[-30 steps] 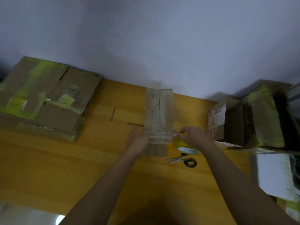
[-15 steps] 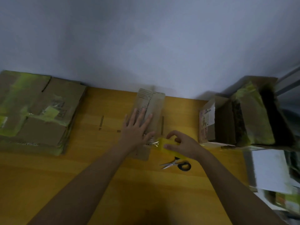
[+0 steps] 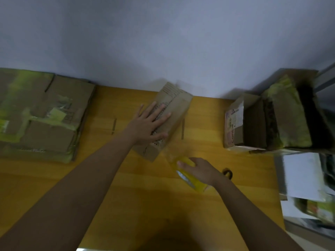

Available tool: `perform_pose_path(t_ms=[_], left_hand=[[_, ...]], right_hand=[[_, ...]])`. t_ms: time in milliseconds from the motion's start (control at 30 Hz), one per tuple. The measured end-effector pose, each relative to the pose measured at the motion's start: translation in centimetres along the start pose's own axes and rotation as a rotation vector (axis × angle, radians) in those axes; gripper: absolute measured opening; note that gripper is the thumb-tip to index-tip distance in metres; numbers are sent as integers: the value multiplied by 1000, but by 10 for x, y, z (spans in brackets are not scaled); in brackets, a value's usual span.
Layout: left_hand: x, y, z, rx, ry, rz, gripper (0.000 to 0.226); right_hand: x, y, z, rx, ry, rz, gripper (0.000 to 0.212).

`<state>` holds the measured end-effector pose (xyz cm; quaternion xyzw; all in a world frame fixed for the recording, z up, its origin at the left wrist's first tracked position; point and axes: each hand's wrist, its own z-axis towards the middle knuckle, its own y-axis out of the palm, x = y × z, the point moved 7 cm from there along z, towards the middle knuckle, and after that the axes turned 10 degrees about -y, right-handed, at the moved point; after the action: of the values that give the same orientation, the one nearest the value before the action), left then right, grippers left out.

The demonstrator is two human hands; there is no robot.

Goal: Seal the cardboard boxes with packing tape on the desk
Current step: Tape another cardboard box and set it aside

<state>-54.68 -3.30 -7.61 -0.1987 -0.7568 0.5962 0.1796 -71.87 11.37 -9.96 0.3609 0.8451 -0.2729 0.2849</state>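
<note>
left hand presses box; right hand grips tape roll.

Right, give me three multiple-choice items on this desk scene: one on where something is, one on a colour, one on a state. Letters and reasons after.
1. Where does the left hand rest?
A. flat on the small cardboard box in the middle of the desk
B. on the stack of flattened cartons
C. on the scissors

2. What colour is the tape roll under the right hand?
A. red
B. yellow
C. black

3. How does the left hand lie?
A. clenched in a fist
B. pinching a box flap
C. fingers straight and spread

Answers:
1. A, since the palm lies on top of the small box, well apart from the carton stack at the left.
2. B, since the roll shows yellow below the fingers that curl round it.
3. C, since all the fingers lie stretched out over the box top.
</note>
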Motion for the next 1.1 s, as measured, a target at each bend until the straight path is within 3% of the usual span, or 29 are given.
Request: perform_pose_path(t_ms=[67,167,333,400,433,500,567,667,733,800,833,900,933,1000,1100], left_hand=[[-2,1,1,-23,23,16,83],[-5,0,7,-69,54,37,82],[-3,-5,10,-111,40,145,75],[3,-8,6,-40,11,132,69],[10,-14,2,68,4,94,64],[26,-24,-16,268,-100,-11,59],[40,-23,-47,399,-318,-226,58],[67,-4,-106,436,-589,-593,62],[84,18,-133,298,-726,-828,79],[103,47,-143,32,-787,-1073,100],[114,59,-143,-96,-784,-1157,106],[127,76,-142,-274,-792,-1294,107],[129,81,-141,-297,-804,-1355,103],[129,79,-139,-304,-789,-1410,89],[131,77,-138,-364,-727,-1408,77]], right_hand=[[-5,2,-11,-56,21,66,105],[5,2,-29,-21,93,121,80],[6,13,-31,-10,84,-77,78],[5,20,-30,-27,46,18,72],[7,22,-30,-33,44,66,70],[13,26,-32,-48,64,142,68],[21,29,-32,-62,89,183,66],[29,26,-37,-50,82,187,68],[34,21,-40,-42,54,209,57],[38,6,-39,75,-53,227,28],[44,-8,-38,187,-103,148,22],[52,-34,-39,307,-174,-300,31],[57,-39,-38,272,-196,-598,39],[72,-40,-33,51,-193,-1064,58],[86,-33,-29,-160,-200,-1321,76]])
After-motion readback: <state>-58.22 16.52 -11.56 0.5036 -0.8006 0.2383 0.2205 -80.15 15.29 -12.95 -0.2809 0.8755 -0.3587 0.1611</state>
